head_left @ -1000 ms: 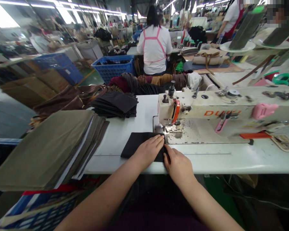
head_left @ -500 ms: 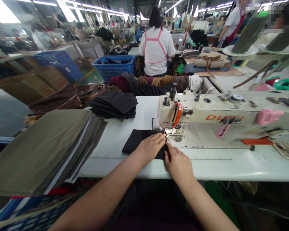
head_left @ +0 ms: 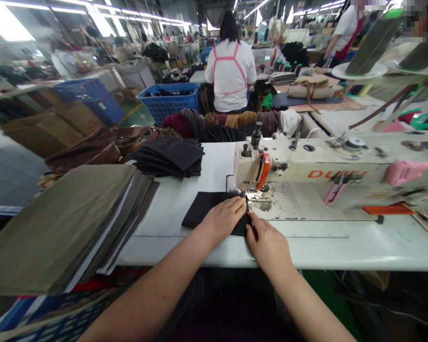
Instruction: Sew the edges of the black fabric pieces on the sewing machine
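Note:
A folded piece of black fabric (head_left: pixel 204 208) lies on the sewing table, its far right corner at the presser foot (head_left: pixel 257 195) of a white sewing machine (head_left: pixel 288 175). My left hand (head_left: pixel 225 216) rests flat on top of the fabric, fingers stretched towards the foot. At the fabric's right edge, my right hand (head_left: pixel 269 242) has thumb and forefinger curled close together on that edge. Its other fingers are tucked under and partly hidden. The needle is too small to make out.
Left of the hands lies a stack of olive fabric pieces (head_left: pixel 67 218). Behind it is a pile of black pieces (head_left: pixel 169 156). Pink-handled snips (head_left: pixel 337 187) hang on the machine's arm. Beyond the table are a blue basket (head_left: pixel 171 102) and a seated person (head_left: pixel 231 71).
The view has shifted slightly. Both hands keep nearly the same place on the black fabric, and I see no clear movement of the cloth under the foot.

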Demonstrator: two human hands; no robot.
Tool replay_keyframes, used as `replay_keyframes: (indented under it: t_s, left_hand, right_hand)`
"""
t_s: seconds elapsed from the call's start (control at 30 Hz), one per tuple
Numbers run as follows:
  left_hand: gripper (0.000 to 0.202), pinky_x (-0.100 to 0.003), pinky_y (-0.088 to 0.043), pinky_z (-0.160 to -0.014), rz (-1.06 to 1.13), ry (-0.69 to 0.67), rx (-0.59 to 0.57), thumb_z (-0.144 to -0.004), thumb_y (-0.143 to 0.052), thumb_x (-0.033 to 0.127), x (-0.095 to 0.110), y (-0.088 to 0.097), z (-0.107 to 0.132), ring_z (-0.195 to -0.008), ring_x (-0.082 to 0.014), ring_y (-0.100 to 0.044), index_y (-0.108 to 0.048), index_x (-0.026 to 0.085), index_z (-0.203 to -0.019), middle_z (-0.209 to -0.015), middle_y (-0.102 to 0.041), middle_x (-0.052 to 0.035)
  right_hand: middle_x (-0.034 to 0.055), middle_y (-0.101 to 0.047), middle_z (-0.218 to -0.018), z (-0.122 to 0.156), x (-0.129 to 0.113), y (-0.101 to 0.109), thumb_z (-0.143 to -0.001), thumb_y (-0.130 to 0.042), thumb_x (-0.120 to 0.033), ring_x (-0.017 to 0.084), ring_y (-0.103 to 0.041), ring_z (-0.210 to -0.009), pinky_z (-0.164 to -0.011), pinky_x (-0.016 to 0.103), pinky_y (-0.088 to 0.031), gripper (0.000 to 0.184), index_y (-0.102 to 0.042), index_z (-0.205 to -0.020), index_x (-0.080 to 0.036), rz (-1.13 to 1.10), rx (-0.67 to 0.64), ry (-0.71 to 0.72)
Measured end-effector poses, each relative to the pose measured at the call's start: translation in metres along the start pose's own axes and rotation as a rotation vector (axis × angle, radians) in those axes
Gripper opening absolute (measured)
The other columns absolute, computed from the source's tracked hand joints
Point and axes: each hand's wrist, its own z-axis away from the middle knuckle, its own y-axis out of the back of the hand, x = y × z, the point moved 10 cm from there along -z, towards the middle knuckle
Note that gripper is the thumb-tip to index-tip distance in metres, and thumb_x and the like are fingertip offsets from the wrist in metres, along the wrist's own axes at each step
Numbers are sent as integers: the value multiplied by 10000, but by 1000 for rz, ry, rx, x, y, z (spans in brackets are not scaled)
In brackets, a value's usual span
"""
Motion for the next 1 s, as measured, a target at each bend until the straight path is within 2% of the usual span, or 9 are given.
replay_keyframes:
  t_s: [0.43, 0.57, 0.67, 0.77, 1.0]
  left_hand:
    - [382, -362, -427, -1158, 44, 2, 1, -985, -461, 108, -3, 5, -1, -1355, -218, -526, -522, 134, -1361, -1415, -578, -126]
    - [414, -371, -422, -1161, 20, 3, -19, -977, -444, 88, -2, 4, 1, -1371, -224, -520, -518, 136, -1382, -1462, -556, -126]
    - [429, -374, -418, -1165, 8, 0, -46, -976, -441, 83, 0, 5, 3, -1376, -233, -520, -513, 106, -1399, -1478, -548, -142]
    - [372, -360, -435, -1153, 23, -15, -35, -991, -449, 107, 7, 10, 10, -1328, -220, -560, -563, 104, -1345, -1410, -606, -133]
    - [307, -373, -502, -1103, 63, -116, 111, -1017, -458, 153, 36, 25, 38, -1238, -233, -617, -606, 85, -1276, -1283, -670, -136]
  right_hand:
    - [56, -712, -1179, 2, 3, 3, -999, -456, -311, 191, -688, -981, -826, 299, -506, 402, -581, -1374, -236, -111, -25, 0]
    - [72, -711, -1185, 3, 2, 2, -986, -466, -295, 196, -679, -1014, -881, 305, -499, 396, -598, -1350, -212, -160, -34, 20]
    - [67, -714, -1165, 1, 4, 3, -981, -473, -295, 198, -679, -1005, -864, 301, -496, 393, -602, -1345, -223, -180, -44, 0]
    - [57, -714, -1144, -1, 5, 3, -974, -487, -297, 202, -679, -987, -837, 306, -493, 385, -605, -1336, -236, -195, -56, -28]
    - [25, -707, -1091, -3, 10, 5, -959, -506, -293, 181, -665, -953, -832, 298, -481, 311, -634, -1241, -261, -291, -38, -45]
